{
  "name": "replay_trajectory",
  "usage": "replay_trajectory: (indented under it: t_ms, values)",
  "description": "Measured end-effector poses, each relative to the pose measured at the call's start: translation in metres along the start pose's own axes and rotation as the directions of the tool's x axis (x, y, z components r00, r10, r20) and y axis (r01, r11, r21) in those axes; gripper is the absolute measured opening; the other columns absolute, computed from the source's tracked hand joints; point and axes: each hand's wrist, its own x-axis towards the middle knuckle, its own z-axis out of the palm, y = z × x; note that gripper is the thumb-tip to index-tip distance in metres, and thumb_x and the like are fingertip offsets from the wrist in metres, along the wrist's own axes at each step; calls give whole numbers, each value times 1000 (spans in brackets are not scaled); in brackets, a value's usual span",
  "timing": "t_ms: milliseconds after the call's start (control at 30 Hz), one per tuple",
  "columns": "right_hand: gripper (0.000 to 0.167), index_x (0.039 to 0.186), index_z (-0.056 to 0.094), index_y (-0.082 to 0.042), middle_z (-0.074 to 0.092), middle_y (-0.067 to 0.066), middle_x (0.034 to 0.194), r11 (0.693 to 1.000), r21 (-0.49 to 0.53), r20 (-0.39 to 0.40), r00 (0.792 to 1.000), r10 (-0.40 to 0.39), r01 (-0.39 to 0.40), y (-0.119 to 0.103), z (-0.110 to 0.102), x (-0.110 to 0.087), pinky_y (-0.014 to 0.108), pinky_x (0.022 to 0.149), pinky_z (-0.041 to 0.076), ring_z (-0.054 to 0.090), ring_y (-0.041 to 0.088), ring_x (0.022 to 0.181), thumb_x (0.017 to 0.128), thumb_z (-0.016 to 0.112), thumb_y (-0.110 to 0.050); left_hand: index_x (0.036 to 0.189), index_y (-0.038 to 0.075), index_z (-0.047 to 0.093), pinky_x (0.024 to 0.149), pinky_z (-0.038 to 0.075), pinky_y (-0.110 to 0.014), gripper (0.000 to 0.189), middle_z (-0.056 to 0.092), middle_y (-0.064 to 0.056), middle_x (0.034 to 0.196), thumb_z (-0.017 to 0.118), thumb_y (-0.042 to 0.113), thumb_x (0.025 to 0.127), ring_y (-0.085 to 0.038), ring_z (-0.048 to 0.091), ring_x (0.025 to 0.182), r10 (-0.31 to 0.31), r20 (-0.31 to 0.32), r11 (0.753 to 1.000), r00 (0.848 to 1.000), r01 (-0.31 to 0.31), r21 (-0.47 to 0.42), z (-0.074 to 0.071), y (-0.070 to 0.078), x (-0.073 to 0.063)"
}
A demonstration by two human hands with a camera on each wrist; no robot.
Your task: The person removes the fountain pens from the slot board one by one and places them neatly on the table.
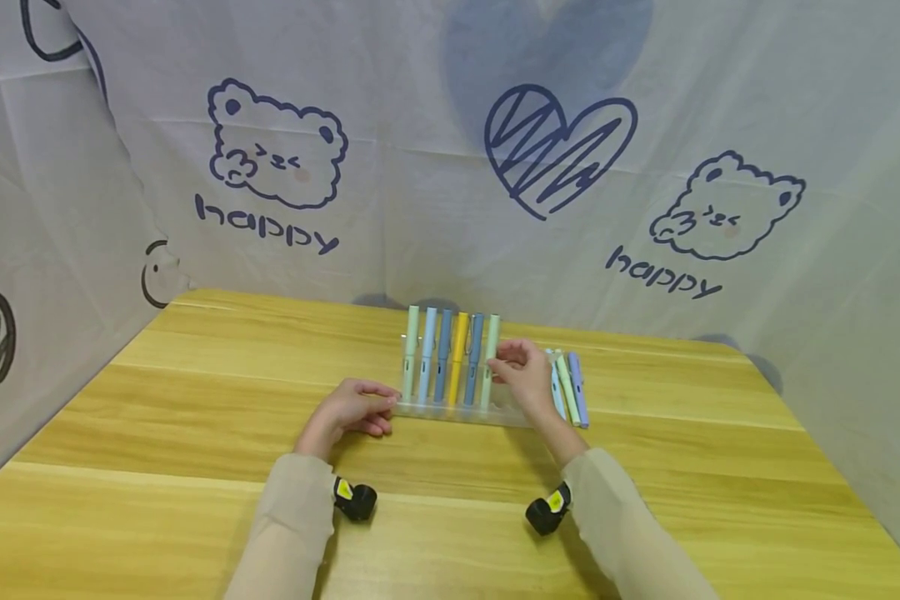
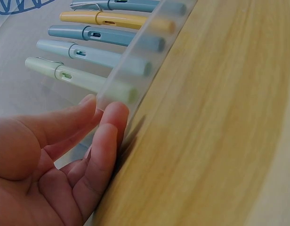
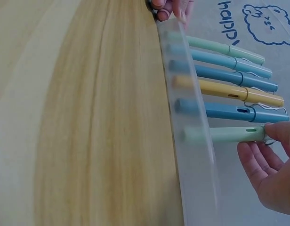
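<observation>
A clear plastic pen stand (image 1: 506, 417) on the table holds a row of upright pens. From the left they are light green (image 1: 412, 342), light blue (image 1: 427, 350), blue (image 1: 443, 354), yellow (image 1: 459, 358) and blue (image 1: 476, 358). At the right end of the row stands another light green pen (image 3: 229, 135), its lower end behind the stand's front lip. My right hand (image 1: 527, 379) pinches this pen between thumb and fingers near its cap. My left hand (image 2: 65, 160) grips the stand's left front corner with thumb and fingertips.
To the right of the stand lie several loose pens, among them a light green one (image 1: 568, 390) and a purple one (image 1: 578, 390). A printed cloth (image 1: 420, 183) hangs behind the wooden table (image 1: 195, 400).
</observation>
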Motion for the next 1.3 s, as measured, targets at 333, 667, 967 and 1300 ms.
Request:
replay_trajectory:
  t_ms: [333, 667, 967, 1300]
  values:
    - [21, 93, 53, 12, 59, 24, 86, 995, 28, -36, 995, -92, 93, -1, -1, -2, 21, 55, 53, 56, 4, 62, 74, 63, 13, 116, -12, 50, 50, 51, -21, 31, 56, -9, 71, 51, 3, 90, -11, 58, 53, -2, -2, 1000, 1000, 2, 5, 0, 0, 0]
    - [21, 94, 52, 15, 58, 28, 88, 981, 44, -79, 980, -185, 189, -9, -4, -3, 19, 56, 52, 56, 1, 62, 76, 62, 13, 117, -13, 49, 50, 51, -21, 32, 56, -9, 71, 51, 4, 90, -10, 58, 52, 5, 7, 1000, 1000, -5, 1, 0, 1, -1]
    - [25, 98, 48, 15, 57, 28, 90, 974, 93, -91, 976, -197, 205, -10, -9, -3, 25, 58, 54, 57, 2, 63, 76, 60, 15, 116, -12, 50, 50, 51, -22, 30, 57, -9, 71, 51, 4, 90, -11, 58, 52, -1, -3, 1000, 1000, 1, 5, 1, 0, 0]
    - [33, 105, 44, 15, 54, 23, 92, 971, 152, -74, 982, -175, 185, -8, -18, -2, 29, 57, 54, 58, 5, 63, 75, 56, 20, 116, -13, 49, 50, 51, -21, 30, 57, -10, 71, 50, 3, 90, -11, 58, 52, 3, -1, 1000, 1000, -3, 2, 1, -1, 0]
